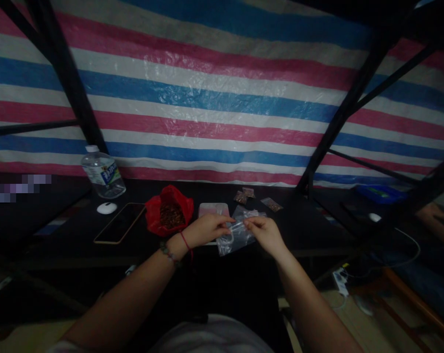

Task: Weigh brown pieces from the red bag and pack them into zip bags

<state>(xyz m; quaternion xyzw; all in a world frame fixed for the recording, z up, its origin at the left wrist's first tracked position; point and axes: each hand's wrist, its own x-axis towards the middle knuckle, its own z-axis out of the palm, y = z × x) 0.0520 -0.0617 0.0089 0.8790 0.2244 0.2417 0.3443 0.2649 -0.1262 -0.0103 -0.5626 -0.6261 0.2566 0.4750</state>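
My left hand (206,228) and my right hand (265,232) both pinch the top of a small clear plastic bag (236,234) over the near edge of a dark table (302,230). A string and a bead bracelet circle my left wrist. Just left of my left hand, a red plastic bag (153,214) lies open with small brown pieces inside. A pinkish flat pad (210,209) lies behind the clear bag.
A phone (119,223), a white bottle cap (106,208) and a water bottle (104,172) sit at the left. Three small filled packets (271,204) lie at the back. Black frame bars cross a striped tarp. Another person's arm (435,214) shows at the far right.
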